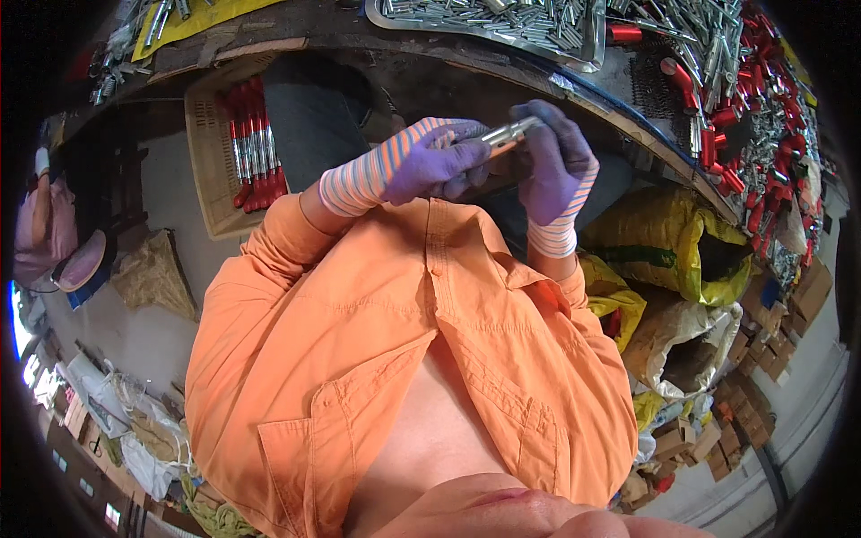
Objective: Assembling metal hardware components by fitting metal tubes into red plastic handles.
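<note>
Both of my hands wear purple gloves with striped cuffs and meet in front of my chest, just off the bench edge. My left hand [439, 166] is closed around a short silver metal cylinder [507, 136], which has a small opening in its side. At the cylinder's far end, the fingers of my right hand [553, 161] are bent and pinch it. Whether the right fingers also hold a smaller part cannot be seen. Beyond the hands, a metal tray [596, 54] of small silver pins stands on the bench [314, 31].
A tan plastic crate [204, 170] holding red-and-silver tools [256, 148] stands left of my hands. Red handles [682, 85], springs and metal pins are heaped on the bench at right. Yellow sacks [664, 238], a white sack [691, 345] and cartons [744, 408] lie below.
</note>
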A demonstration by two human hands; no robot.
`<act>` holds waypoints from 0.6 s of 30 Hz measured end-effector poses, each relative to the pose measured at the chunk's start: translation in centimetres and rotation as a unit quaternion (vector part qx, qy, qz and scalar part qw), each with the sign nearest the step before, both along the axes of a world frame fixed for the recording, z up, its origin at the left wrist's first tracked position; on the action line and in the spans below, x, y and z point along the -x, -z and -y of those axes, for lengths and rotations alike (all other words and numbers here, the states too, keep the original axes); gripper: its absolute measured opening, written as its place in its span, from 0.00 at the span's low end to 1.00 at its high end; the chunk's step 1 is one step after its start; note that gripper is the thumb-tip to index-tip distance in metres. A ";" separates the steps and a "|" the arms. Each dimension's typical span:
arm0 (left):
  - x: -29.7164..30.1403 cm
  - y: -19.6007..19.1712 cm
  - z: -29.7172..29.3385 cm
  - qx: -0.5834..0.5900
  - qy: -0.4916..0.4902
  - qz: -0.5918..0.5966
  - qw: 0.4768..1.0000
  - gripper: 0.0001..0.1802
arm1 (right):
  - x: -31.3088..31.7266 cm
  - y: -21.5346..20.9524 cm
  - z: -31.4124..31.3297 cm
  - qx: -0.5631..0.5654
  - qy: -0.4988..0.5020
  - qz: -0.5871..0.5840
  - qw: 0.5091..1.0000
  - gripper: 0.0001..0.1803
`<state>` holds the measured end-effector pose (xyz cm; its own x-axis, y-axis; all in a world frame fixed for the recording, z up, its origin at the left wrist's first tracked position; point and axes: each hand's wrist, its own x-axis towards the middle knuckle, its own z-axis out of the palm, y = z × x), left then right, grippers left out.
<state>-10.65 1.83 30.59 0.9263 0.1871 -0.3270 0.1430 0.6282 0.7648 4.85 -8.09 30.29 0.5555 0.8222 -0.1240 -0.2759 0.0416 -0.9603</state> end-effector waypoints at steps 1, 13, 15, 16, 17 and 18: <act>-0.2 -0.1 0.1 -0.108 -0.025 -0.017 0.994 0.18 | 0.6 0.3 -0.1 -0.018 0.015 0.025 0.999 0.13; -0.7 0.2 -0.7 0.011 -0.084 0.035 0.996 0.24 | 0.3 0.9 0.0 -0.047 -0.112 0.269 0.955 0.10; -0.1 1.1 -1.0 0.011 -0.066 0.021 0.998 0.23 | -1.0 0.9 0.0 -0.026 -0.092 0.133 0.986 0.12; 0.1 1.1 -1.2 0.013 -0.045 0.008 0.999 0.23 | -1.1 0.8 0.0 -0.038 -0.036 0.144 0.988 0.18; 0.2 1.0 -1.0 0.012 -0.047 0.007 0.999 0.23 | -1.3 0.6 0.3 -0.021 -0.034 0.110 0.993 0.22; 0.2 0.8 -0.7 -0.014 -0.058 -0.010 0.998 0.22 | -0.8 0.5 0.5 0.018 -0.078 0.071 0.994 0.23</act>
